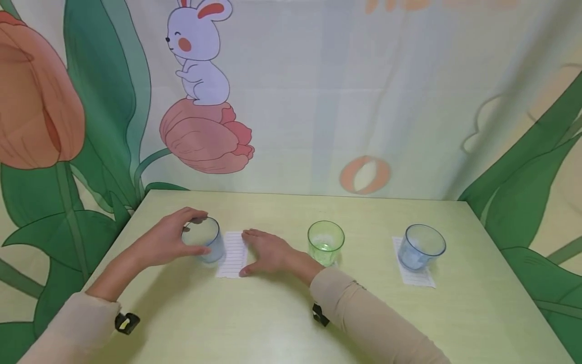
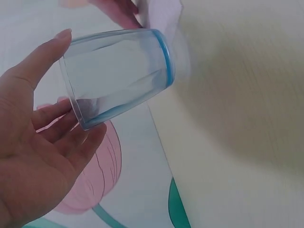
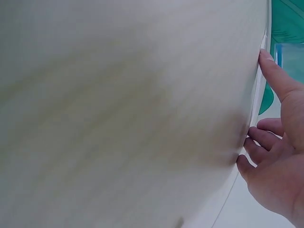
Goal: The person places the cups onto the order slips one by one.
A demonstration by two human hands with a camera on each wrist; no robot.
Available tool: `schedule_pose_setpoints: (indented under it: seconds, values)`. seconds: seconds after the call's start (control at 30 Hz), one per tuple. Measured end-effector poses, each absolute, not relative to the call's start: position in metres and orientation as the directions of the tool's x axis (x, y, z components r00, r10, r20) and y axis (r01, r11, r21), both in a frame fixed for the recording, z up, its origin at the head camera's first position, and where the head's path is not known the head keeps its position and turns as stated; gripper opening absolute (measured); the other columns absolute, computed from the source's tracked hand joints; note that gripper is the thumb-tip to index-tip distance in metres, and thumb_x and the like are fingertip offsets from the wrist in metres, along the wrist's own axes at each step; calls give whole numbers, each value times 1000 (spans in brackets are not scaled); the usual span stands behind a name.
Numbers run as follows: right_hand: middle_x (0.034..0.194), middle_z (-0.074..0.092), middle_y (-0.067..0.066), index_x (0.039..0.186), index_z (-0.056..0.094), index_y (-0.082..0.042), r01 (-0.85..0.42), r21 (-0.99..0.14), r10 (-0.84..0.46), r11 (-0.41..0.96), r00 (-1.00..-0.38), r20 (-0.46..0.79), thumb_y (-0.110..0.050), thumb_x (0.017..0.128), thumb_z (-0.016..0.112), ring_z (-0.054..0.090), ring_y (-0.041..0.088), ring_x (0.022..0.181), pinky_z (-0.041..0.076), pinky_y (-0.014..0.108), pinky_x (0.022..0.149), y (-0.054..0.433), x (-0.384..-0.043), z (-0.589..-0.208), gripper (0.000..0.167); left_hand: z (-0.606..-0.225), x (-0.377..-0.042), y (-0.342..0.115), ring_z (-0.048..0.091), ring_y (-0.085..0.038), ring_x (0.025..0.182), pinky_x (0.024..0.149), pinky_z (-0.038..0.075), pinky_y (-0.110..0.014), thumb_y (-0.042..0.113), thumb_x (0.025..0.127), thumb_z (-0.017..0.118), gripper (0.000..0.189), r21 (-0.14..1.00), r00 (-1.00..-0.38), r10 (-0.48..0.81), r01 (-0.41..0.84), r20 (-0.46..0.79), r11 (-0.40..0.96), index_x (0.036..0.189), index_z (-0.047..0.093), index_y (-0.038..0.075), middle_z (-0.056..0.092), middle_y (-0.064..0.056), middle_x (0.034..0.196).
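My left hand (image 1: 163, 240) holds a clear blue-tinted glass (image 1: 213, 248) at the left of the table, thumb on the near side and fingers over the far rim. In the left wrist view the hand (image 2: 42, 128) spans the mouth of the glass (image 2: 118, 71). Just right of this glass lies a lined slip of paper (image 1: 233, 259). My right hand (image 1: 270, 253) rests at the slip's right edge, with thumb and fingers spread apart. From the right wrist, the hand's fingertips (image 3: 242, 159) touch down along the paper and table surface.
A green glass (image 1: 325, 242) stands near the table's middle, a corner of paper (image 1: 335, 264) showing beside its base. Farther right, another blue glass (image 1: 420, 247) stands on a lined slip (image 1: 418, 278). A printed curtain (image 1: 291, 126) hangs behind the table's back edge.
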State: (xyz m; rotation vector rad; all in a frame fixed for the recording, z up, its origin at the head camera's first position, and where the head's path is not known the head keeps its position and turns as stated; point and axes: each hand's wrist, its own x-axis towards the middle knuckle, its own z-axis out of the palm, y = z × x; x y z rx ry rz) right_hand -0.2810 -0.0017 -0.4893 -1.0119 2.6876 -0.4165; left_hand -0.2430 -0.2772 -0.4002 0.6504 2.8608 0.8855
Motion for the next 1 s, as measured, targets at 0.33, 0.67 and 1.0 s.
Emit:
schedule_pose_setpoints:
  seconds: [0.33,0.67,1.0]
  values:
    - [171,35,7,165,35,-7,-622,-368,-694,691,-713,-98,-57,89,82,29,21,159,29,37,127,-6,-281,-489,103,-412,-254,-246,59,-39,131,107,51,-57,35,84,93,83,562,-881,469,417,58,714,145,54,-4,61,-21,141]
    - [171,35,7,166,34,-9,-631,-363,-702,686,-704,-103,-59,89,81,28,22,159,29,38,127,-12,-276,-493,104,-411,-252,-242,57,-40,134,110,49,-58,40,86,91,86,551,-893,450,372,-8,747,148,51,-4,60,-21,144]
    - [173,28,11,167,28,-5,-618,-308,-679,723,-719,-149,-66,91,74,26,24,160,34,41,124,7,-276,-481,108,-409,-259,-230,48,-44,143,117,40,-62,40,87,89,95,526,-875,482,388,-47,757,156,42,-5,49,-25,155]
